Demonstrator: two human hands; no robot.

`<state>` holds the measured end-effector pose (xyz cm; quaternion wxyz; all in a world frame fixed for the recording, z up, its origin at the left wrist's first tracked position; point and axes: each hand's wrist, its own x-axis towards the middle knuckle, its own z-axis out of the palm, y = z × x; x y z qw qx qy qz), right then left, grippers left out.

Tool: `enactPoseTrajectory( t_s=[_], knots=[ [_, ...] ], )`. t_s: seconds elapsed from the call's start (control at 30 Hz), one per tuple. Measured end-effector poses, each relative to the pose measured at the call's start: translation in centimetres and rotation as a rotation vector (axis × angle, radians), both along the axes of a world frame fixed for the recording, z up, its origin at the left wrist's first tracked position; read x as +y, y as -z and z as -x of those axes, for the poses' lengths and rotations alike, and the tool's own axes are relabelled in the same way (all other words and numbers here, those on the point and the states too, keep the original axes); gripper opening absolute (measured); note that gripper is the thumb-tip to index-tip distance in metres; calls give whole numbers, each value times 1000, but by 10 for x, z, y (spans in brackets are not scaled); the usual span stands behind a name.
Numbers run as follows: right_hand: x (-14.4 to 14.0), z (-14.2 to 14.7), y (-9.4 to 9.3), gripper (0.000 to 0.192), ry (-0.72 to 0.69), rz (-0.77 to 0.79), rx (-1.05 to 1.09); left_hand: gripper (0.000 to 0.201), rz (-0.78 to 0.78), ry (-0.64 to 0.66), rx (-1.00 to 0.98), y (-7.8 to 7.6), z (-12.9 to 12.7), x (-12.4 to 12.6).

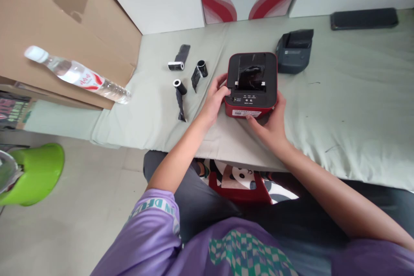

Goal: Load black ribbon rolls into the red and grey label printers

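A small red label printer (251, 84) with a black top and a dark lid sits on the pale green table cover (339, 108) in front of me. My left hand (215, 99) grips its left side, fingers against the front corner. My right hand (270, 127) holds its front right edge from below, thumb along the front face. Both hands clasp the printer between them.
Three small black ribbon rolls (180, 88) (176, 65) (200, 70) lie left of the printer. A dark grey printer (294, 51) stands behind it, a flat black slab (364, 18) at back right. A water bottle (77, 75) lies on cardboard (39, 17) at left. A green stool (35, 172) is on the floor.
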<state>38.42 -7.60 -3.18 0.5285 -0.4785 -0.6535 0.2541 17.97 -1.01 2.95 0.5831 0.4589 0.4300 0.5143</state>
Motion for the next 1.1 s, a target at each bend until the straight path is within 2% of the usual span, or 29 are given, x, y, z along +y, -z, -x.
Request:
enactPoseTrajectory(
  t_s=[0.17, 0.37, 0.53, 0.63, 0.87, 1.03, 1.1],
  knots=[
    [0, 0, -1, 90, 24, -7, -26, 37, -29, -57, -14, 2, -3, -1],
    [0, 0, -3, 94, 16, 17, -18, 25, -24, -15, -16, 6, 0, 2],
    [0, 0, -4, 94, 18, 19, -27, 41, -25, -9, -25, 10, 1, 3],
    [1, 0, -4, 95, 34, 7, -32, 42, -55, 4, -5, 11, 1, 1],
    [4, 0, -1, 94, 33, -8, -38, 62, -268, -34, 203, 6, 6, -6],
    [6, 2, 5, 95, 60, -60, -28, 81, -511, 46, 549, -5, 16, 7],
    [5, 2, 4, 94, 67, -50, -38, 85, -574, 88, 613, -7, 19, 9]
  ],
)
